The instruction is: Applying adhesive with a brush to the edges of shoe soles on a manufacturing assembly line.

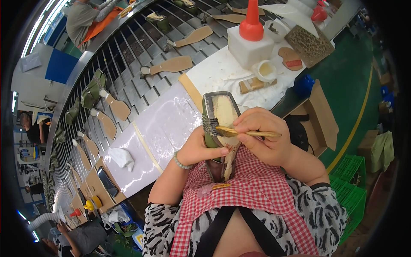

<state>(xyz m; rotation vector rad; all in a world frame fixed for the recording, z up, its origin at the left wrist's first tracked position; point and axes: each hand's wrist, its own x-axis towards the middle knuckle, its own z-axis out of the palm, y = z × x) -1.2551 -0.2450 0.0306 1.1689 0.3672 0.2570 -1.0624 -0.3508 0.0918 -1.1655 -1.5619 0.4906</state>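
Note:
My left hand (198,148) is wrapped round the side of a dark green shoe (224,107), keeping it bottom side up above the table's edge, against my apron. Its underside shows a pale cream surface with a dark rim. In my right hand (266,130) a thin wooden-handled brush (257,133) is pinched, its tip lying across the shoe's underside near a band of dark woven trim (209,125). Whether the tip is wet cannot be made out. Just beyond the shoe, a small open white pot (264,70) stands beside a brown block (252,85).
A white bottle with a red nozzle (251,30) stands at the table's far end. Left of me runs a slatted conveyor (141,47) carrying insoles (173,64) and green shoes (92,90). A crumpled white cloth (121,158) and phone (107,181) lie leftward; green crates (349,192) stand right.

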